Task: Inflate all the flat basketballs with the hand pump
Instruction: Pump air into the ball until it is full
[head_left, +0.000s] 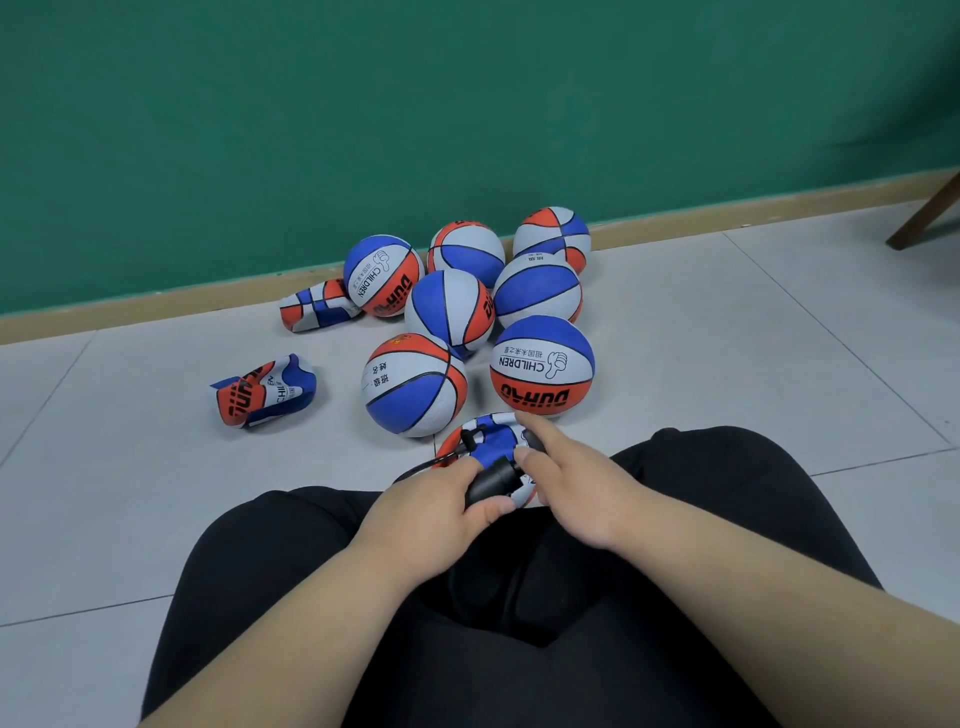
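Between the knees, near the lower middle, the left hand (431, 506) curls round the black pump (493, 480), thumb on its near side. The right hand (566, 483) sits at the pump's far end with forefinger stretched out; whether it grips cannot be told. Under both lies a flat ball (493, 439), the hose (415, 467) looping from the left to its top. Beyond stand seven round balls (413, 384). Two more flat ones (262, 389) lie far left.
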